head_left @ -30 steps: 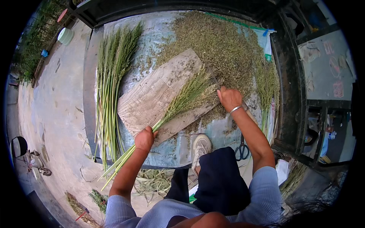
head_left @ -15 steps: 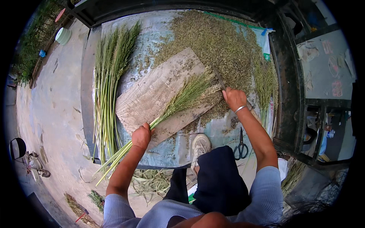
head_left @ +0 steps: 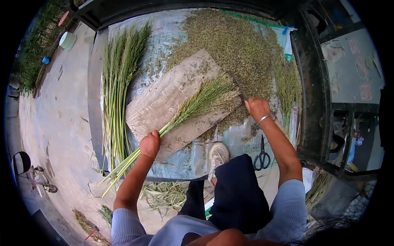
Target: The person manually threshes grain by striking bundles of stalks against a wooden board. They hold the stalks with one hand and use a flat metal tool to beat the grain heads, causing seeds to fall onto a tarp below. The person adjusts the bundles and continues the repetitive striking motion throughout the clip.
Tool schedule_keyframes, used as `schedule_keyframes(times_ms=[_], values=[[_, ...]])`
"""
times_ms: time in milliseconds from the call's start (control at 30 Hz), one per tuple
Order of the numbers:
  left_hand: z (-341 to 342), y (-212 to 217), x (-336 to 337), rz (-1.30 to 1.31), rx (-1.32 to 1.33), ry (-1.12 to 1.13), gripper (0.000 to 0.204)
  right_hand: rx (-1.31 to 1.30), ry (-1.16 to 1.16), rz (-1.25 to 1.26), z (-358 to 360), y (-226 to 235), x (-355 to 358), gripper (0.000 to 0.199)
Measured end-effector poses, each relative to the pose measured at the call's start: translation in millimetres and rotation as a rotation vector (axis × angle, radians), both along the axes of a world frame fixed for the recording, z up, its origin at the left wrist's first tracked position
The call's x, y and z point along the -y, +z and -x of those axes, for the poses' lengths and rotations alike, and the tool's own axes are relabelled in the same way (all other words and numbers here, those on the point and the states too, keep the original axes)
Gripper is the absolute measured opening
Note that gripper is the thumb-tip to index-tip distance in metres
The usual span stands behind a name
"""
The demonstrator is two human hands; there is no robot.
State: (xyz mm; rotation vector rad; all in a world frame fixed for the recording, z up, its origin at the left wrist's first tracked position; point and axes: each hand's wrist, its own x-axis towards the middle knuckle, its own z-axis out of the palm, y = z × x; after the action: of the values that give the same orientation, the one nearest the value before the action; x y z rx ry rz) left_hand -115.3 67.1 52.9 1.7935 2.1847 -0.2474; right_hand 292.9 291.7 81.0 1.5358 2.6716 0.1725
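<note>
Left hand (head_left: 150,145) clasps stalks (head_left: 175,120), seed heads (head_left: 209,94) slanting forward-right over a plank (head_left: 164,100); right hand (head_left: 257,109) grips a knife (head_left: 241,89); concrete floor (head_left: 61,110) alongside.

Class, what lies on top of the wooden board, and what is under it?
Loose plant bits lie on the board; a bunch of stalks stretches across it, hiding some wood. A sheet shows around its edges; what the board covers is hidden.

A pale sheet (head_left: 180,167) covers a low platform (head_left: 95,82) mid-frame. Directly on it: wooden board (head_left: 170,96), centre; loose seed (head_left: 234,41), upper centre; green stalks (head_left: 116,90), left; paler stalks (head_left: 286,84), right; shoe (head_left: 218,154), lower centre; scissors (head_left: 262,145), lower right.
</note>
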Motion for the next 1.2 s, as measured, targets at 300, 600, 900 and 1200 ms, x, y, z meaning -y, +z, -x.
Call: schedule_keyframes(times_ms=[300,600,900,1200], values=[[-12.8,2.2,-0.1,0.059,0.343,-0.161,0.024,-0.569,0.153,0.153,99.8,17.4,80.0,0.019],[-36.3,19.7,6.5,0.818,1.929,0.825,0.029,-0.491,0.067,0.419,109.2,-35.5,90.0,0.028],[-34.1,-11.8,-2.6,0.100,0.893,0.328,0.053,-0.501,0.583,0.085,162.5,21.7,126.3,0.018],[-18.1,6.2,-7.9,0.215,0.854,0.348,0.056,0.092,0.259,-0.039,25.1,-5.5,-17.9,0.010]])
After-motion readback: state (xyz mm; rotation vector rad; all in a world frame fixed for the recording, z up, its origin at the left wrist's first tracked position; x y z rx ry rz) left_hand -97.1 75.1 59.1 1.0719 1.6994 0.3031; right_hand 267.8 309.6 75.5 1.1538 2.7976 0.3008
